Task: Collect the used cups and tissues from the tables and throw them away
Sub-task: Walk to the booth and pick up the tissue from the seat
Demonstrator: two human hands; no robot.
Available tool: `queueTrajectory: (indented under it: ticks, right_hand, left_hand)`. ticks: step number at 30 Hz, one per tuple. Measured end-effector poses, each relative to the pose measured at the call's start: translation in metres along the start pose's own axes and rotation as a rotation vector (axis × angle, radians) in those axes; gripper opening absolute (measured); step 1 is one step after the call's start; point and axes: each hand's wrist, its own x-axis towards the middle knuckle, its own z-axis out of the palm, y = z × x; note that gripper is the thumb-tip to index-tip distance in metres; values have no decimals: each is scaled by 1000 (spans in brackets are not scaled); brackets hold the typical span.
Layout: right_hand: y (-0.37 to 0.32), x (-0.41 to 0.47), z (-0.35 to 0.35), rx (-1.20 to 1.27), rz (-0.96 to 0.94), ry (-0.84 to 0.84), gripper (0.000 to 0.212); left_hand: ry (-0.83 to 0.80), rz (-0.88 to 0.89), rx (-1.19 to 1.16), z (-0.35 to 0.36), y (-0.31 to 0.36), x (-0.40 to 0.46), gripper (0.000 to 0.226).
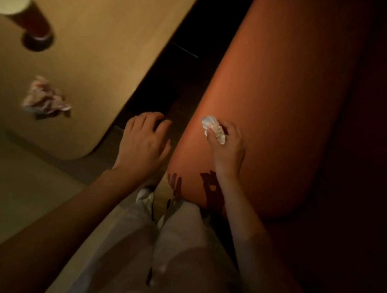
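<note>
Over the orange seat (287, 89) the right hand (228, 149) pinches a crumpled tissue (214, 128), feather-light and soft enough to grab anywhere, while the left hand (144, 141) hangs slack and empty near the table (98, 42), where another tissue wad (43, 96) and a tall, tippable-looking cup (23, 14) wait.

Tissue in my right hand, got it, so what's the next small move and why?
Probably reach the left hand, which is open and holds nothing, to the crumpled tissue on the tan table. The right hand already pinches a tissue wad over the orange seat, and that tissue lies nearer than the cup.
</note>
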Motion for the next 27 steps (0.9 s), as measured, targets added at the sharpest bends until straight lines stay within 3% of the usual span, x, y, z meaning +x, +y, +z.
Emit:
queueTrajectory:
  ticks: [8, 15, 22, 27]
  right_hand:
    - [-89, -22, 42, 85, -176, -214, 23]
    - [-134, -26, 91, 34, -230, -282, 25]
    - [-165, -41, 136, -17, -197, -283, 28]
    - [-172, -48, 153, -76, -167, -257, 31]
  left_hand:
    - [165, -294, 51, -59, -95, -43, 43]
    - [195, -436, -8, -55, -186, -53, 75]
    - [14, -305, -79, -30, -240, -11, 83]
    - [-61, -234, -88, -9, -262, -1, 76]
